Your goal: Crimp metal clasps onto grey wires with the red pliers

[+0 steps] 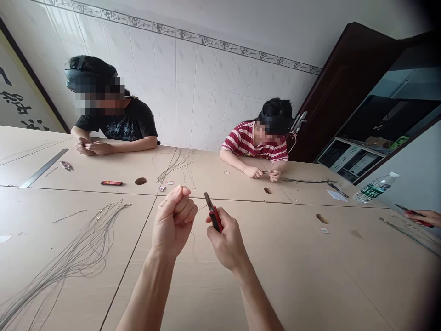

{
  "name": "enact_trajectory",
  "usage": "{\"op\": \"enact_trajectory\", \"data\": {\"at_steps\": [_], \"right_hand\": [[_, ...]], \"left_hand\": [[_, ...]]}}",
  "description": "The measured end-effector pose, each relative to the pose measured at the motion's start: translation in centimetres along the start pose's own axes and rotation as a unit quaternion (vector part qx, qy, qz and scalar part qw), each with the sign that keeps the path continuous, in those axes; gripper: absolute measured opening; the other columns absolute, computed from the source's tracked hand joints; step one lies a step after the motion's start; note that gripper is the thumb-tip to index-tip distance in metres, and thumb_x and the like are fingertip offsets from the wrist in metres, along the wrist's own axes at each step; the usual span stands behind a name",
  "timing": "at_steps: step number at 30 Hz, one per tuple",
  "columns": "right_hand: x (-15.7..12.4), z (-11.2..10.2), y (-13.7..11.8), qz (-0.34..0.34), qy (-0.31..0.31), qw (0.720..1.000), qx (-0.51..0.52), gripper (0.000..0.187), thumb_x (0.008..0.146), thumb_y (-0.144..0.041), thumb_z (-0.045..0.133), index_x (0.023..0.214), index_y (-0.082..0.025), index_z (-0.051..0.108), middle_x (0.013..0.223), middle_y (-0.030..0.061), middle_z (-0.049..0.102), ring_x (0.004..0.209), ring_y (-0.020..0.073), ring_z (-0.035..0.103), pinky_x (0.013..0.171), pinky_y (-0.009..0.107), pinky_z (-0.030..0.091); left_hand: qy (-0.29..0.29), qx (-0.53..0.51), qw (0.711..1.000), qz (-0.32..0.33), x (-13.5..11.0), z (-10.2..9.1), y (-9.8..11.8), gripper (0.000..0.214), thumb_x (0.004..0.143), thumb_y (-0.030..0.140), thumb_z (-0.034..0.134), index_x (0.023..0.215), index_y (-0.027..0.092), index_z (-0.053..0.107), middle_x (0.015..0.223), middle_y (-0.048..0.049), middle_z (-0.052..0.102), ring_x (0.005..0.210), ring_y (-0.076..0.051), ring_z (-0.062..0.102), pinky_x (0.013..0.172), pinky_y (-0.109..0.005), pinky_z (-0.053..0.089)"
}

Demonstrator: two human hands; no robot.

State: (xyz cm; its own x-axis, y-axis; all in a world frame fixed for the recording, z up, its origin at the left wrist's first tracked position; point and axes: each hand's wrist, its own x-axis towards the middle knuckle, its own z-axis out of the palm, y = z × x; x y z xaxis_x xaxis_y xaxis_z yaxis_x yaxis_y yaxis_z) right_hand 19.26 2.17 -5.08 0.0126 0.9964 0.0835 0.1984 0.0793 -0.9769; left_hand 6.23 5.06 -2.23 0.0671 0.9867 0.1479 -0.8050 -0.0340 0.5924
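Observation:
My left hand (175, 220) is raised above the table, its fingers curled in and the thumb pressed to the forefinger. Whatever that pinch holds is too small to make out. A thin wire (193, 239) shows faintly just below and beside it. My right hand (227, 236) grips a pair of pliers (215, 218) with red and black handles, jaws pointing up and toward my left hand, a short gap apart from it. On the table to the left lies a bundle of long thin grey wires (99, 241) with small metal fittings at the far ends.
Across the table (275, 257) sit two people, one in a black shirt (120, 117), one in a striped shirt (246, 138), both handling small things. At right, another person's hand (429, 217) holds pliers near a water bottle (375, 188). A steel ruler (44, 168) lies far left.

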Motion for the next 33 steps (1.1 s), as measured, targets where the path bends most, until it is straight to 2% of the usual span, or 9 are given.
{"op": "enact_trajectory", "data": {"at_steps": [5, 10, 16, 19, 23, 27, 33], "right_hand": [[0.1, 0.2, 0.1, 0.002, 0.009, 1.000, -0.014, 0.009, 0.071, -0.017, 0.048, 0.078, -0.023, 0.048, 0.060, -0.0078, 0.037, 0.050, 0.0100, 0.032, 0.047, 0.023, 0.027], [0.0, 0.1, 0.2, -0.006, 0.013, 1.000, -0.025, 0.009, 0.071, -0.017, 0.048, 0.077, -0.023, 0.048, 0.062, -0.0071, 0.041, 0.051, 0.0105, 0.033, 0.047, 0.023, 0.028], [0.3, 0.1, 0.4, -0.010, 0.020, 0.999, -0.032, 0.009, 0.071, -0.018, 0.048, 0.077, -0.023, 0.048, 0.062, -0.0062, 0.044, 0.051, 0.0111, 0.034, 0.047, 0.023, 0.028], [0.3, 0.1, 0.5, -0.016, 0.023, 0.999, -0.045, 0.009, 0.071, -0.017, 0.048, 0.078, -0.023, 0.048, 0.064, -0.0052, 0.045, 0.052, 0.0117, 0.036, 0.047, 0.023, 0.029], [0.3, 0.1, 0.4, -0.027, 0.025, 0.997, -0.069, 0.009, 0.070, -0.016, 0.048, 0.077, -0.023, 0.047, 0.066, -0.0044, 0.047, 0.054, 0.0125, 0.037, 0.049, 0.023, 0.029], [0.4, 0.1, 0.6, -0.034, 0.023, 0.996, -0.083, 0.009, 0.071, -0.016, 0.048, 0.075, -0.023, 0.046, 0.066, -0.0047, 0.046, 0.056, 0.0126, 0.035, 0.051, 0.023, 0.031], [0.5, 0.2, 1.0, -0.048, 0.024, 0.993, -0.104, 0.009, 0.071, -0.015, 0.048, 0.077, -0.023, 0.047, 0.067, -0.0049, 0.047, 0.057, 0.0124, 0.033, 0.053, 0.024, 0.031]], "left_hand": [[-0.030, 0.096, 0.993, 0.062, -0.3, -0.3, 0.0, 0.018, 0.085, 0.025, 0.066, 0.072, 0.014, 0.069, 0.051, 0.0093, 0.018, 0.044, -0.004, 0.019, 0.046, -0.015, 0.032], [-0.027, 0.145, 0.987, 0.059, -0.4, -0.1, 0.2, 0.020, 0.086, 0.028, 0.067, 0.071, 0.014, 0.069, 0.050, 0.0086, 0.021, 0.045, -0.004, 0.022, 0.048, -0.019, 0.031], [-0.009, 0.175, 0.980, 0.089, -0.5, -0.1, 0.4, 0.021, 0.083, 0.029, 0.070, 0.069, 0.014, 0.069, 0.049, 0.0073, 0.028, 0.046, -0.005, 0.028, 0.050, -0.022, 0.035], [-0.012, 0.178, 0.981, 0.074, -0.5, -0.4, 0.2, 0.021, 0.084, 0.029, 0.068, 0.069, 0.014, 0.069, 0.049, 0.0079, 0.024, 0.045, -0.005, 0.024, 0.048, -0.021, 0.031], [-0.007, 0.155, 0.988, 0.023, -0.2, -0.9, 0.1, 0.021, 0.085, 0.028, 0.066, 0.071, 0.013, 0.069, 0.051, 0.0092, 0.017, 0.045, -0.004, 0.016, 0.044, -0.017, 0.023], [0.005, 0.127, 0.992, -0.020, -0.1, -1.2, 0.3, 0.021, 0.084, 0.028, 0.068, 0.070, 0.012, 0.070, 0.052, 0.0099, 0.015, 0.046, -0.003, 0.013, 0.044, -0.015, 0.022], [0.015, 0.111, 0.993, -0.022, -0.2, -1.4, 0.7, 0.021, 0.082, 0.027, 0.070, 0.070, 0.011, 0.071, 0.051, 0.0102, 0.014, 0.045, -0.003, 0.013, 0.043, -0.015, 0.021]]}}
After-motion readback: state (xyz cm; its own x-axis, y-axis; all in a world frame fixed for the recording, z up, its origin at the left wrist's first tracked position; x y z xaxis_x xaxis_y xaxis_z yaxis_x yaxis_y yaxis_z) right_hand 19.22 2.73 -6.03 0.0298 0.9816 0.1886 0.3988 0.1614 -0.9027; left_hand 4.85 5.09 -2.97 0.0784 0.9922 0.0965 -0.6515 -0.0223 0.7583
